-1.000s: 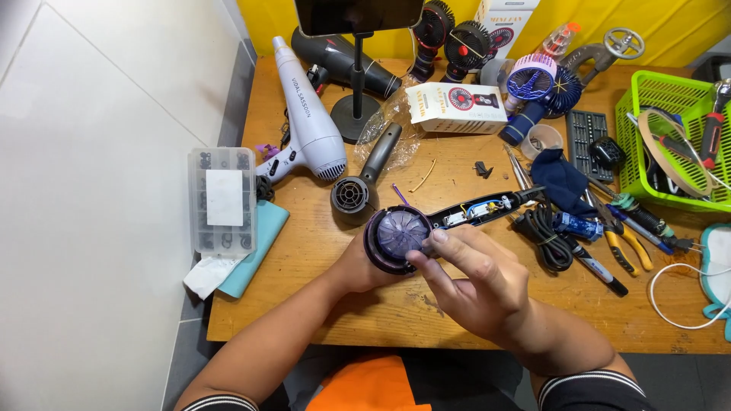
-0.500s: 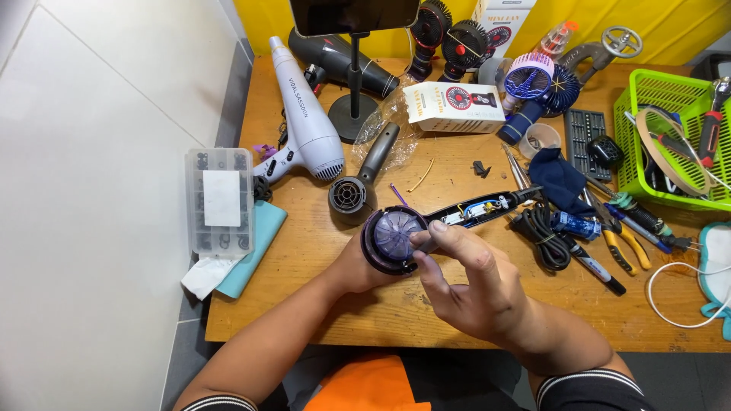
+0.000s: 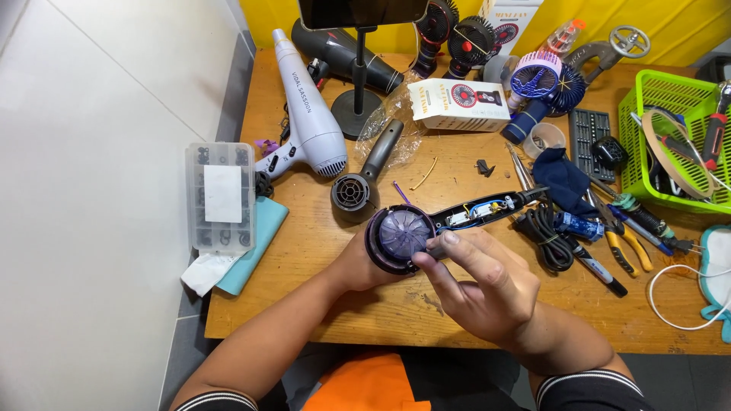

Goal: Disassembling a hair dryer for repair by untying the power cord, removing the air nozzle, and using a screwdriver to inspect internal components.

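Little had moved since the earlier frames: the right hand [image 3: 480, 285] had been shifted slightly along the rim of the purple dryer [image 3: 400, 237], which had been kept in the same place above the table [image 3: 396, 312]. The dryer was held from beneath by the left hand [image 3: 354, 266], whose fingers were closed around the round head. The right hand's thumb and forefinger were pinched on a small grey part at the head's right edge; what the part was could not be told. The dryer's opened handle, with blue wires exposed, was stretched to the right toward a black cord [image 3: 544, 236]. A grey nozzle [image 3: 352, 190] and a white dryer [image 3: 308, 118] lay just behind, a clear parts box [image 3: 221, 196] at the left, and a green basket [image 3: 670, 144] at the far right.
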